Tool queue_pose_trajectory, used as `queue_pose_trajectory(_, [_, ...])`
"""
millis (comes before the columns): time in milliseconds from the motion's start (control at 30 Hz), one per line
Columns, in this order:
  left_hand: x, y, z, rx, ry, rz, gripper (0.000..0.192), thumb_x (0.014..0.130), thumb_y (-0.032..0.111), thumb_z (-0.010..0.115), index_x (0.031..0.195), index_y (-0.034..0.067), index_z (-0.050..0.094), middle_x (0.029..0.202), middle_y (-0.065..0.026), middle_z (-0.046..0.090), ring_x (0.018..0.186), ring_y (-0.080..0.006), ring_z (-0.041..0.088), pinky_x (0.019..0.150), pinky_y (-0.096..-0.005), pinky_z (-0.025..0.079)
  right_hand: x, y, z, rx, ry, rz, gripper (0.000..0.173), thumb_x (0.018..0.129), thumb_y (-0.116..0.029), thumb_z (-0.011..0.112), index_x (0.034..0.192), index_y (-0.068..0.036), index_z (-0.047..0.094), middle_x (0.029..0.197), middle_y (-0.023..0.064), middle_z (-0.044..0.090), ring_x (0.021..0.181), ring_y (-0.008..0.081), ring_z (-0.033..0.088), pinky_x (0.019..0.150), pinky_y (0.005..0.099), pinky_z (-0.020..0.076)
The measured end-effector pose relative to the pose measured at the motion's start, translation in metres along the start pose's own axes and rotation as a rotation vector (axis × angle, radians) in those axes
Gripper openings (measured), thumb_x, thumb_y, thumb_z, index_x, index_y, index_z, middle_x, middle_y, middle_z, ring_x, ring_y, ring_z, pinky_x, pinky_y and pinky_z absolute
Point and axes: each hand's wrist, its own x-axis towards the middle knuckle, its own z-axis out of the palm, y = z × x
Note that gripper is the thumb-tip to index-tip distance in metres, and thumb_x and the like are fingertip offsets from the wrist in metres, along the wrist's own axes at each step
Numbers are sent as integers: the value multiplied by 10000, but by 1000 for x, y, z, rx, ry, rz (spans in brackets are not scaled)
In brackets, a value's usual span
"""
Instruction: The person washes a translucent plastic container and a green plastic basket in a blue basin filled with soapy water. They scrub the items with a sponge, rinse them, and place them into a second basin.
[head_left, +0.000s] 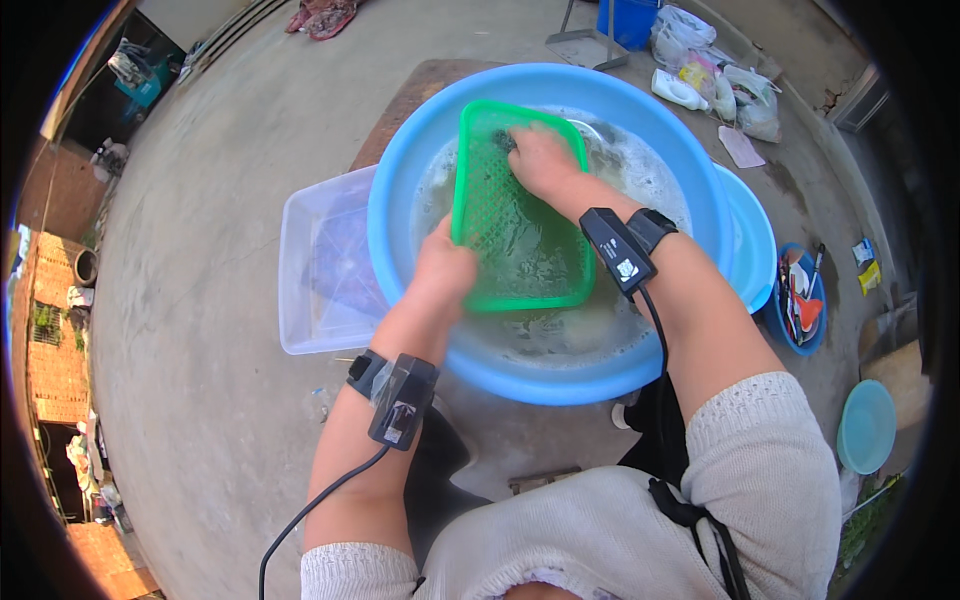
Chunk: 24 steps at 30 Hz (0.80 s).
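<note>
A green plastic mesh basket (525, 303) is held tilted within a large blue basin (551, 386) of soapy water (525, 337). My left hand (444, 264) grips the basket's left rim. Inside the basket, my right hand (546, 156) is closed around a dark scrubber (504, 139) near the far end, pressed to the mesh; much of the scrubber is hidden by the fingers. Behind the right hand, the rim of a pale round object (586, 129) shows in the suds. Both hands are slightly blurred.
A clear plastic bin (300, 315) stands left of the basin. A wooden board (405, 101) lies under its far side. To the right are a light-blue basin (750, 232) and a small blue basin (796, 341) of utensils. Plastic bags (754, 105), a white bottle (677, 90) and a dustpan (589, 49) sit farther off.
</note>
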Motion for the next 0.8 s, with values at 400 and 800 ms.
queue_pose_trajectory(400, [-1,0,-1,20,41,170,669,757,-175,349,1364,77,472,1145,-85,598,996,-168,562,850,-274,457,-44,3,-8,-70,-135,-60,229,769,-67,548,980,-16,623,986,218,589,912,413,602,806,474,503])
queue_pose_trajectory(800, [-4,6,-1,-159,128,191,693,752,-181,357,1382,88,464,1179,-77,591,1029,-167,558,860,-272,453,-44,-7,2,77,-185,-70,201,764,-57,559,958,-7,571,968,232,596,883,426,603,793,484,495])
